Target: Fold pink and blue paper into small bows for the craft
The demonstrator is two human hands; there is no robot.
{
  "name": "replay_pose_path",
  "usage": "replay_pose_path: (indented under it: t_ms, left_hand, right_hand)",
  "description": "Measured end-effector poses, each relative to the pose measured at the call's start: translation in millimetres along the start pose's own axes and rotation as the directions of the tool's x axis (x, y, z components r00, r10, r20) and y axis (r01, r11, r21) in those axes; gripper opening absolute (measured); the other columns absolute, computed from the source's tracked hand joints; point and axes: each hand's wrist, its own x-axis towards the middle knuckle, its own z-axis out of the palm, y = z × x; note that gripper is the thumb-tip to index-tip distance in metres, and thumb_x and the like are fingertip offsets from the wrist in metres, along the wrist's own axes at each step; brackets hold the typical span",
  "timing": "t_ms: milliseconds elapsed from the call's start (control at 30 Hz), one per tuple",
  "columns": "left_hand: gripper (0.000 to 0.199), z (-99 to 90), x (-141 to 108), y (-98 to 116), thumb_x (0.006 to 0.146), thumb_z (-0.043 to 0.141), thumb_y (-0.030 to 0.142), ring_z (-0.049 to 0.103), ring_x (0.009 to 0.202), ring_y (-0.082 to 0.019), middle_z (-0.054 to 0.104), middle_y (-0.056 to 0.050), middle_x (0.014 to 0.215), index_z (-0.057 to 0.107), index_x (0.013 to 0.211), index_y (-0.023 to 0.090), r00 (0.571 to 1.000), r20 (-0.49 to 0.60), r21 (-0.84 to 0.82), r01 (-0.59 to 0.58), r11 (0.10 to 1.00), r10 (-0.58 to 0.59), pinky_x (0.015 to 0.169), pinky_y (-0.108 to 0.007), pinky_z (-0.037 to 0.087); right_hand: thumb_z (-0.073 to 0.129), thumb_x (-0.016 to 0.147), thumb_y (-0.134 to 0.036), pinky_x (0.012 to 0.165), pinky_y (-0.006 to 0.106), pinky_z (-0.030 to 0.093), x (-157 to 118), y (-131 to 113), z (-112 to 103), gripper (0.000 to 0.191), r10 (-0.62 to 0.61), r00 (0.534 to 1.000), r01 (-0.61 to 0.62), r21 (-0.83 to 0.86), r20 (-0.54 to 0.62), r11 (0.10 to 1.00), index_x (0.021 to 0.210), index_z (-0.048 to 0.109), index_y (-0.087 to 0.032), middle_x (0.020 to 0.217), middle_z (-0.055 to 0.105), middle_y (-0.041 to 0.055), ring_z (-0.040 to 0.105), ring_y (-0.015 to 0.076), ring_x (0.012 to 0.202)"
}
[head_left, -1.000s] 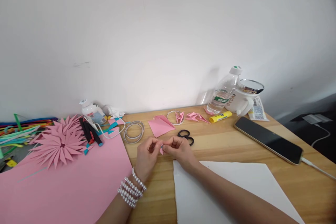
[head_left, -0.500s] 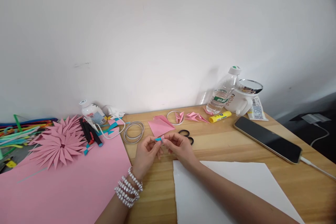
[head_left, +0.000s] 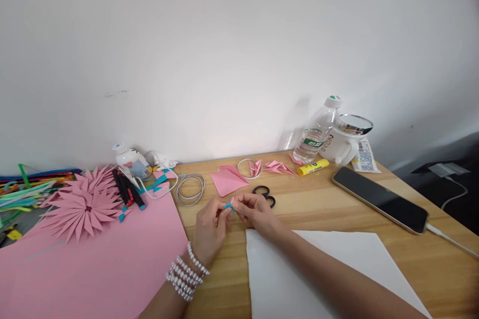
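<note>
A small folded piece of blue and pink paper (head_left: 229,205) is pinched between both hands above the wooden table. My left hand (head_left: 210,227), with pearl bracelets (head_left: 186,273) at the wrist, grips its left, blue side. On the right, my right hand (head_left: 258,214) closes thumb and finger on the pink end. The fingers hide part of the paper. Just beyond the right hand lie scissors (head_left: 270,201) with black handles. Pink paper sheets (head_left: 229,180) and several folded pink pieces (head_left: 277,167) are spread behind the hands.
White board (head_left: 329,269) lies under my right forearm; a large pink sheet (head_left: 93,279) covers the left. Pink paper flowers (head_left: 89,208), markers (head_left: 129,187) and a coiled cable (head_left: 190,189) sit leftward. Glue stick (head_left: 313,167), water bottle (head_left: 316,132), mug (head_left: 340,144) and phone (head_left: 381,199) stand or lie right.
My left hand has turned, its fingers curling in more. The paper piece has tilted and shifted slightly down, and more of the scissors' handles shows.
</note>
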Motion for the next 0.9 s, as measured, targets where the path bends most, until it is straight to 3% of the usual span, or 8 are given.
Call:
replay_pose_path:
  t_ms: [67, 133, 233, 300, 400, 533, 733, 900]
  left_hand:
    - [0.012, -1.0, 1, 0, 0.075, 0.055, 0.024, 0.052, 0.050, -0.010, 0.055, 0.000, 0.061, 0.055, 0.067, 0.015, 1.000, 0.008, -0.035, 0.014, 0.999, -0.014, 0.050, -0.024, 0.044]
    - [0.013, -2.9, 4, 1, 0.073, 0.057, 0.026, 0.053, 0.048, -0.011, 0.055, 0.000, 0.057, 0.054, 0.067, 0.015, 0.982, 0.093, -0.218, 0.180, 0.959, -0.163, 0.049, -0.025, 0.045]
    - [0.019, -6.5, 9, 5, 0.066, 0.065, 0.027, 0.055, 0.049, -0.010, 0.057, 0.000, 0.057, 0.053, 0.063, 0.013, 0.888, 0.298, -0.409, 0.450, 0.794, -0.350, 0.047, -0.023, 0.047]
    - [0.020, -8.1, 11, 8, 0.065, 0.066, 0.029, 0.056, 0.047, -0.011, 0.058, 0.000, 0.054, 0.053, 0.064, 0.013, 0.898, 0.276, -0.395, 0.432, 0.811, -0.344, 0.047, -0.023, 0.047]
    - [0.022, -8.9, 12, 11, 0.067, 0.064, 0.032, 0.057, 0.043, -0.012, 0.058, 0.002, 0.050, 0.053, 0.066, 0.014, 0.934, 0.190, -0.299, 0.349, 0.888, -0.303, 0.046, -0.026, 0.049]
    - [0.023, -7.6, 12, 10, 0.070, 0.061, 0.035, 0.059, 0.046, -0.013, 0.062, -0.001, 0.055, 0.051, 0.069, 0.013, 0.924, 0.247, -0.281, 0.357, 0.891, -0.292, 0.047, -0.027, 0.050]
    - [0.023, -2.9, 12, 4, 0.076, 0.052, 0.036, 0.062, 0.056, -0.015, 0.063, -0.003, 0.060, 0.049, 0.076, 0.013, 0.912, 0.294, -0.362, 0.383, 0.850, -0.286, 0.052, -0.029, 0.052]
    - [0.026, -1.2, 10, 4, 0.068, 0.062, 0.034, 0.059, 0.044, -0.013, 0.062, -0.001, 0.056, 0.045, 0.069, 0.015, 0.909, 0.271, -0.329, 0.397, 0.857, -0.317, 0.042, -0.026, 0.050]
  right_hand:
    - [0.052, 0.077, -0.044, 0.045, 0.022, 0.025, 1, 1, -2, 0.033, 0.020, 1.000, -0.020, 0.065, 0.011, 0.998, 0.060, 0.048, -0.016, 0.048, 0.037, -0.0053, 0.030, 0.0066, 0.043]
    - [0.052, 0.077, -0.043, 0.047, 0.022, 0.027, 0, 0, -1, 0.031, -0.045, 0.998, 0.044, -0.028, -0.038, 0.999, 0.060, 0.051, -0.016, 0.051, 0.042, -0.0035, 0.033, 0.0077, 0.046]
    - [0.054, 0.076, -0.038, 0.054, 0.025, 0.033, -4, -3, 1, 0.026, -0.243, 0.962, 0.198, -0.299, -0.122, 0.934, 0.061, 0.056, -0.017, 0.058, 0.050, 0.0007, 0.041, 0.0114, 0.055]
    - [0.055, 0.076, -0.038, 0.054, 0.025, 0.035, -4, -4, 2, 0.025, -0.246, 0.959, 0.190, -0.322, -0.141, 0.928, 0.062, 0.057, -0.017, 0.060, 0.053, 0.0016, 0.043, 0.0117, 0.056]
    - [0.054, 0.075, -0.042, 0.046, 0.022, 0.037, -1, -3, 3, 0.028, -0.064, 0.990, 0.051, -0.107, -0.122, 0.993, 0.067, 0.056, -0.016, 0.058, 0.053, 0.0000, 0.043, 0.0092, 0.048]
    - [0.054, 0.074, -0.046, 0.049, 0.023, 0.043, 3, 1, 4, 0.031, 0.032, 0.995, -0.026, 0.069, -0.096, 0.997, 0.067, 0.054, -0.016, 0.054, 0.054, -0.0014, 0.049, 0.0093, 0.047]
    - [0.056, 0.073, -0.045, 0.045, 0.022, 0.041, 2, 4, 5, 0.031, 0.045, 0.979, -0.032, 0.070, -0.198, 0.997, 0.065, 0.054, -0.015, 0.050, 0.051, -0.0025, 0.047, 0.0088, 0.044]
    - [0.054, 0.075, -0.043, 0.047, 0.022, 0.040, -1, 4, 6, 0.027, 0.012, 0.985, -0.017, -0.026, -0.175, 1.000, 0.070, 0.053, -0.016, 0.055, 0.051, -0.0021, 0.047, 0.0095, 0.047]
